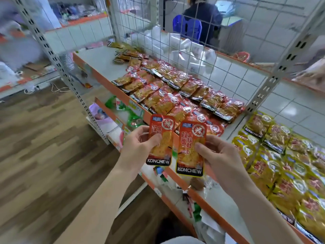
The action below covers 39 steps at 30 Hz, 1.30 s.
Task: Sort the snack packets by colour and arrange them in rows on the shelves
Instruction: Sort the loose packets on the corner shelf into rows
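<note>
Fingers [142, 129] of the left hand [139, 148] curled round the left edge of a red KONCHEW packet [161, 138], thumb laid across its front, packet upright with the label towards the camera. Fingers of the right hand [221, 155] wrapped round the right edge of a second red packet [190, 148], thumb pressed on its lower front, likewise upright and label-forward. Both packets just beside each other, inner edges near, but whether touching not clear. Both held in the air in front of the near corner of the orange-edged shelf [98, 60], apart from the stock lying on it.

Spread on that shelf beyond: rows of red packets [175, 95], overlapping, black KONCHEW strips turned to the front, filling its near right part. Further along, a few brown packets [124, 56] lying loose near the mesh, with bare shelf to their left. On the adjoining shelf [223, 198] at right, yellow packets [281, 155] packed in close rows. Down at left of the hands, green packets [130, 111] on a lower shelf [109, 111], blurred.

Wire mesh [175, 32] backing the shelf; white perforated posts [58, 64] at the corners. Behind the mesh, a person [202, 16] in dark clothing seated on a blue chair [186, 25], back turned. Wood-patterned floor [44, 138] at left, a white cord [58, 88] lying on it.
</note>
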Tool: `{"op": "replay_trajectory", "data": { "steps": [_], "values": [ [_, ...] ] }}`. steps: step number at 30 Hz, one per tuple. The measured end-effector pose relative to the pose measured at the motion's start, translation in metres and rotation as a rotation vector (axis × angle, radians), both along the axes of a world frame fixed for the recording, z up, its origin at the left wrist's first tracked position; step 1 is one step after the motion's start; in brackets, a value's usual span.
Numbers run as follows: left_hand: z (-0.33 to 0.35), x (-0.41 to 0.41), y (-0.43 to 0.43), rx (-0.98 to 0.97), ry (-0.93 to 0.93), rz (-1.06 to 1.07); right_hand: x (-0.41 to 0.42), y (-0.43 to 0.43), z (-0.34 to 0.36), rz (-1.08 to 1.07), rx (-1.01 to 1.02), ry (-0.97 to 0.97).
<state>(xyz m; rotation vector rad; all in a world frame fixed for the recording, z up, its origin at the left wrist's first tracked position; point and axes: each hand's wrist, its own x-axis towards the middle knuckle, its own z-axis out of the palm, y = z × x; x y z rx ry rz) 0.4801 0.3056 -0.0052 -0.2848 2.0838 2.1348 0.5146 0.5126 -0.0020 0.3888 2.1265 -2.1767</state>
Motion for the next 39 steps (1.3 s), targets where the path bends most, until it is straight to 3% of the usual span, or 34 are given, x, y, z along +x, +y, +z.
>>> {"op": "replay_trajectory", "data": {
  "steps": [12, 21, 27, 39],
  "values": [
    [-0.001, -0.093, -0.052, 0.027, -0.029, 0.055, -0.101, -0.047, 0.011, 0.051, 0.041, -0.025],
    [-0.008, -0.211, -0.122, 0.049, -0.039, -0.126, -0.183, -0.122, 0.0, -0.139, 0.064, 0.011],
    [0.0, -0.286, -0.183, -0.004, 0.048, -0.299, -0.223, -0.189, 0.0, -0.35, 0.058, 0.029],
    [0.001, -0.34, -0.215, 0.009, -0.021, -0.562, -0.233, -0.236, 0.002, -0.609, 0.095, 0.003]
  ]
}}
